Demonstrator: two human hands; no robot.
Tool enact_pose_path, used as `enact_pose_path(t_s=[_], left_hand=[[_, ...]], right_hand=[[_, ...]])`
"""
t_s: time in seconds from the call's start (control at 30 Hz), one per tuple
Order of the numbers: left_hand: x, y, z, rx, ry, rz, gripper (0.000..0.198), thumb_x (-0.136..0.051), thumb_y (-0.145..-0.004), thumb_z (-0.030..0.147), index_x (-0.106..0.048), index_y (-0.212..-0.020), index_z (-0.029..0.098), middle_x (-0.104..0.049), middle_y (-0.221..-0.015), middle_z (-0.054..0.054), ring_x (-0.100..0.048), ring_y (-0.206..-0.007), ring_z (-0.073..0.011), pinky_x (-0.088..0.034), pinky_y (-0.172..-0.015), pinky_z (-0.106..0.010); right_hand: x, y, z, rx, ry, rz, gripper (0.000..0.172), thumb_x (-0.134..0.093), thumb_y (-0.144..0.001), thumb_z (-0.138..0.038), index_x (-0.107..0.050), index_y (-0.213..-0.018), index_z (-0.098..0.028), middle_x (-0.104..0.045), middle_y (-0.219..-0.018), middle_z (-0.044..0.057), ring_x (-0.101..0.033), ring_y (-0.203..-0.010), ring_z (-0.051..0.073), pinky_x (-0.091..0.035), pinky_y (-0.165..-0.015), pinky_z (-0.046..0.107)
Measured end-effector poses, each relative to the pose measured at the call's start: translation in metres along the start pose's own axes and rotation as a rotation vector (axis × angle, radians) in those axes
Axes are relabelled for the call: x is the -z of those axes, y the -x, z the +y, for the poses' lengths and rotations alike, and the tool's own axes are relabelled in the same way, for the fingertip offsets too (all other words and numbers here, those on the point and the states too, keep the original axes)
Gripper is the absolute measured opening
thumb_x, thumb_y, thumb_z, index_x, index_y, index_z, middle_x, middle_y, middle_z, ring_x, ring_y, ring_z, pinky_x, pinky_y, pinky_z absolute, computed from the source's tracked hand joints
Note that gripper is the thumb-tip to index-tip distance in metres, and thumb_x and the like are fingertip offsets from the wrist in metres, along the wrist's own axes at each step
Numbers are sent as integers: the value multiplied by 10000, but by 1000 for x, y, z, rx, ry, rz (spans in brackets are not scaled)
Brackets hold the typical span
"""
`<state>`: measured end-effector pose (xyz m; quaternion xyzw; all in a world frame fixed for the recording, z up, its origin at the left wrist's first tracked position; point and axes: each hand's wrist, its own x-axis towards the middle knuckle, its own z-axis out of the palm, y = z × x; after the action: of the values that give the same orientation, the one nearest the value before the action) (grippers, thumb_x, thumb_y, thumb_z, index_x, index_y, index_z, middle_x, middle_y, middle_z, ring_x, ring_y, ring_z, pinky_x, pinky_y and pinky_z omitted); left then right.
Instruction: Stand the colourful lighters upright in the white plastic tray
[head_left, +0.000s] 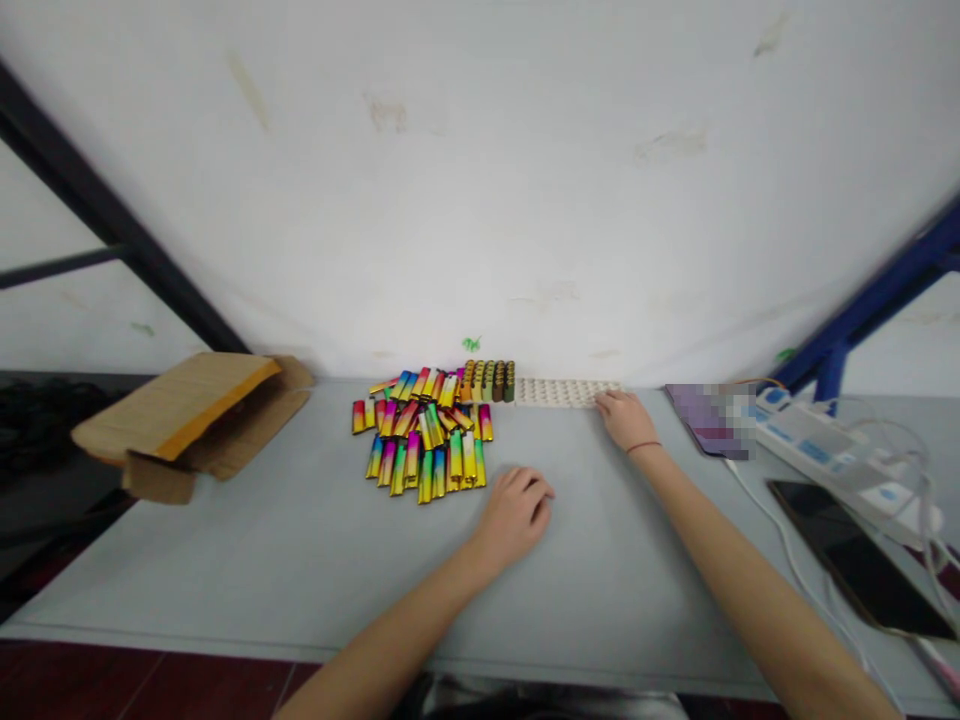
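Note:
My left hand (514,518) rests on the table with its fingers loosely bent and slightly apart, and nothing shows in it. Just left of it lies a pile of shiny lighter-like pieces (431,465), gold at one end and blue, pink, red or green at the other. At the right end of a white tray with rows of holes (559,391), my right hand (628,418) has its fingers closed on the edge. Several upright pieces with dark and gold tops (489,380) stand in rows at the tray's left end.
An open cardboard box (217,400) lies on its side at the left. On the right are a purple phone-like device (697,425), a white power strip (817,445) with cables, and a black phone (855,555). A wall (480,200) closes off the table's (247,560) back.

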<state>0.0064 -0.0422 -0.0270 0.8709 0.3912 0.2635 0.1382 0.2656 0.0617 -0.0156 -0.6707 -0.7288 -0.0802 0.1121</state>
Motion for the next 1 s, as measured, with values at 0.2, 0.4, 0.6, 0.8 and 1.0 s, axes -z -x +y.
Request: enact_pose_path(t_s=[0.2,0.4,0.6,0.8,1.0], left_hand=[[-14,-37,-10,54,-201,-68,435,-415,-910,213,-495,-1326,114,-539,-1371,-133,-466,-1284,-237,-372,-1089,-406],[-21,-63,-15,178,-323,-171,567,-311,-961,369,-396,-1419,46,-355,-1523,-162,-292,-1428,-265,-226,-1177,-448],[-18,-58,-22,124,-353,-176,546,-314,-963,400,-436,-1404,103,-384,-1512,-133,-320,-1418,-243,-256,-1167,-442],[-20,-57,-27,98,-356,-148,538,-322,-963,397,-452,-1391,99,-405,-1500,-132,-340,-1407,-249,-257,-1167,-443],[-19,-56,-26,88,-351,-151,541,-324,-964,400,-451,-1390,91,-403,-1499,-142,-338,-1408,-261,-265,-1163,-453]], right_hand=[[-7,42,-43,100,-135,90,397,-416,-941,-266,-576,-1259,-92,-561,-1338,180,-458,-1283,273,-349,-1086,424],[-22,66,-67,163,-225,74,409,-398,-952,-291,-580,-1271,-110,-545,-1374,162,-444,-1321,269,-372,-1086,451],[-19,62,-64,158,-273,79,407,-442,-940,-297,-590,-1260,-94,-544,-1369,186,-445,-1323,275,-377,-1089,446],[-17,64,-65,152,-292,71,401,-454,-939,-293,-583,-1271,-107,-539,-1378,177,-444,-1326,270,-372,-1095,452],[-16,64,-64,155,-299,67,411,-465,-935,-290,-584,-1270,-84,-538,-1375,189,-444,-1326,280,-367,-1102,450]])
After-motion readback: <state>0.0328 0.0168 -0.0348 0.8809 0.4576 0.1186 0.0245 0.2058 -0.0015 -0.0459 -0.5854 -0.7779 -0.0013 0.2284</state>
